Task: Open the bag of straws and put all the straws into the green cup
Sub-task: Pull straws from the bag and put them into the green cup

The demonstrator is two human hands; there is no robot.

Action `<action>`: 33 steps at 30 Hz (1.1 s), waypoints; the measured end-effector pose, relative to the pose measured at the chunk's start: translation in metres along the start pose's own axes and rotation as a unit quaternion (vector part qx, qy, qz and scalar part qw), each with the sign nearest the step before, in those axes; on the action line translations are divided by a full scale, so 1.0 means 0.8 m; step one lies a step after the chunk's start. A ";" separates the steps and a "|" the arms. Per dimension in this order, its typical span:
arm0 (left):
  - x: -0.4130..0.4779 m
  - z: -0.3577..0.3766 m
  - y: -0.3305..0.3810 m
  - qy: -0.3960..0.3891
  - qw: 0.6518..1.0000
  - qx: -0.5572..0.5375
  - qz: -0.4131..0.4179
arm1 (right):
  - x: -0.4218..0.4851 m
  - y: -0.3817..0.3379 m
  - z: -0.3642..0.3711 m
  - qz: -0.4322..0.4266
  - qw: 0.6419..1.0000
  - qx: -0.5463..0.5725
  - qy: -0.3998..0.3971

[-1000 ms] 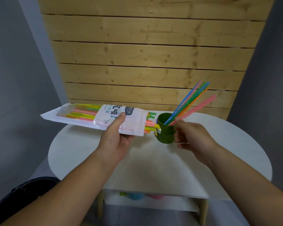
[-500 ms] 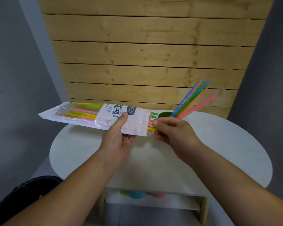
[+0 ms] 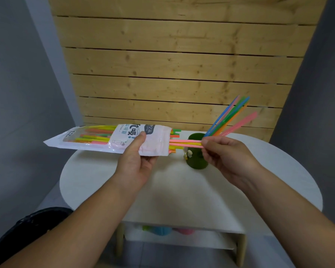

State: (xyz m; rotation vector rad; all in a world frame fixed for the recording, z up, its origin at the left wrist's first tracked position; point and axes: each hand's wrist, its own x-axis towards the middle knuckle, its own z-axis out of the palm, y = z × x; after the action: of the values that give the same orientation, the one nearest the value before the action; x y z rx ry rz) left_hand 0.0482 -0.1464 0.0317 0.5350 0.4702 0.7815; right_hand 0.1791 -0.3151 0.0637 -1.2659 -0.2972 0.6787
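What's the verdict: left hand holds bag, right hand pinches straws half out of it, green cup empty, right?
Wrong: head view shows the green cup holding several straws. Left hand, right hand and bag are as stated.

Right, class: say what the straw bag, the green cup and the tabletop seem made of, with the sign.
Bag: thin glossy plastic film; clear window shows straws. Green cup: probably moulded plastic; even, matt colour. Tabletop: smooth matt white; painted wood or laminate, cannot tell.

R hand [image 3: 226,157] pulled pink/yellow straws [image 3: 184,143] partway out of bag [image 3: 159,142].
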 end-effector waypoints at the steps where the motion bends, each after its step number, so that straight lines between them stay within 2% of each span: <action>1: 0.000 0.000 0.000 0.002 1.000 -0.001 0.001 | 0.000 0.000 -0.002 -0.001 1.000 0.011 0.004; 8: 0.001 0.003 0.001 0.012 1.000 -0.016 0.006 | -0.014 0.026 0.017 0.017 0.997 0.060 -0.040; 13: 0.000 0.000 -0.004 0.004 1.000 -0.011 -0.001 | -0.017 0.048 0.041 0.037 0.998 0.035 -0.033; 19: -0.002 0.001 -0.012 0.003 1.000 -0.005 -0.006 | -0.005 0.048 0.059 -0.027 0.994 0.106 0.020; 24: 0.003 -0.003 0.002 0.021 0.999 -0.030 -0.004 | 0.002 0.039 0.043 -0.087 0.994 0.047 0.054; 28: 0.008 -0.007 0.006 0.037 0.998 -0.044 -0.006 | 0.004 0.021 0.019 -0.116 0.990 0.040 0.069; 33: 0.010 -0.013 0.006 0.047 0.999 -0.023 0.001 | 0.009 -0.005 -0.021 -0.150 0.984 0.007 0.092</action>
State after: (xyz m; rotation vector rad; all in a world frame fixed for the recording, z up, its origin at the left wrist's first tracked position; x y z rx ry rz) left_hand 0.0446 -0.1343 0.0248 0.4574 0.5368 0.8206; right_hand 0.1953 -0.3246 0.0611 -1.2282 -0.3218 0.3032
